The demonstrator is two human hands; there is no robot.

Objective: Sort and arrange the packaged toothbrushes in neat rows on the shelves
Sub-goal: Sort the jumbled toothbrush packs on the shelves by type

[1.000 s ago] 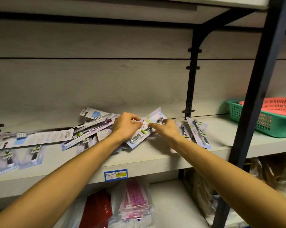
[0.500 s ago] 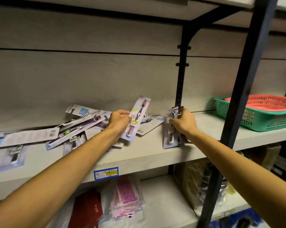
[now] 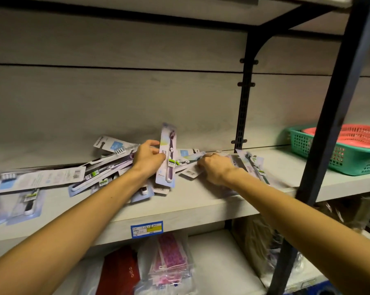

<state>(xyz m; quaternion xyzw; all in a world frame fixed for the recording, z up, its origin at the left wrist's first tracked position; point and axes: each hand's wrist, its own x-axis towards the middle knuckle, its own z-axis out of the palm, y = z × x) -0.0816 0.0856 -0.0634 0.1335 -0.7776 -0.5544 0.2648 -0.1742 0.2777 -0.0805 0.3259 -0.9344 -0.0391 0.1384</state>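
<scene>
Half a second ago the right hand stood a packet upright near the black bracket post; now it has dropped low onto the shelf board, knuckles up, over the flat packets just left of that post. The left hand, further left of the post, has raised its purple toothbrush packet from a slant to nearly upright.

That left hand pinches the packet by its long edge, thumb on the printed face and fingers curled behind, probably so the front can be read and matched to its kind before it goes into a row. The right hand's fingers are curled under toward the board; they seem to be gathering or squaring the small pile of packets that fans out beside the wrist toward the post, but whether they actually pinch one I cannot tell, since the back of the hand hides the tips.

Most of the stock remains unsorted: a loose heap of toothbrush packets lies criss-crossed far left of the post, with a few flat ones near the board's front edge. No neat row exists yet, so the job looks early.

Right of the post, well apart from the hands, a green basket holds a red basket. A blue price tag sticks to the shelf lip below the left hand.
</scene>
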